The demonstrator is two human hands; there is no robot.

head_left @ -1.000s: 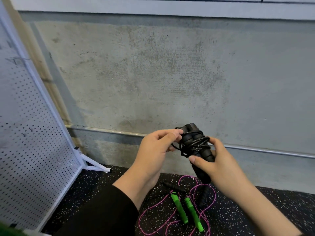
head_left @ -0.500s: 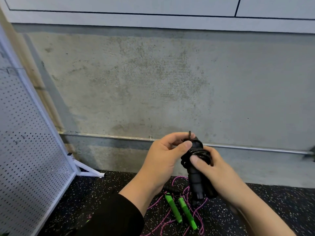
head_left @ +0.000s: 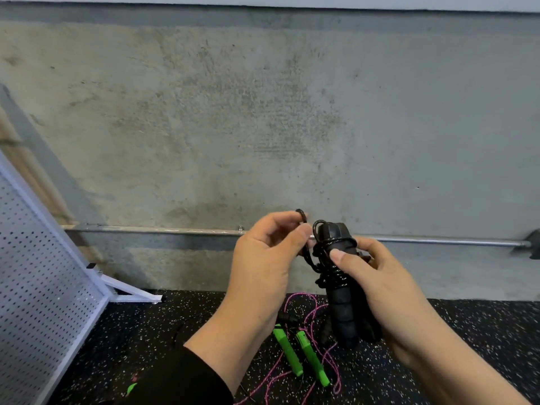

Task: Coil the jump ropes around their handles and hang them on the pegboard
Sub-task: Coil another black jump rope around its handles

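My right hand (head_left: 377,283) grips the mostly coiled black jump rope (head_left: 339,276) while my left hand (head_left: 263,258) pinches its last loop; the pink rope (head_left: 295,355) lies uncoiled on the floor, the pegboard (head_left: 43,282) unused.

- Ahead of you stands a bare concrete wall (head_left: 263,112), grey and mottled with darker patches.
- A lighter band (head_left: 292,0) caps the wall along your top edge; possibly a panel, too little shows to say.
- A metal pipe (head_left: 438,240) runs level along the wall, low down, held by a bracket (head_left: 530,244) at your right.
- Below you lies a black floor (head_left: 467,331) speckled with white.
- The light is even and soft.
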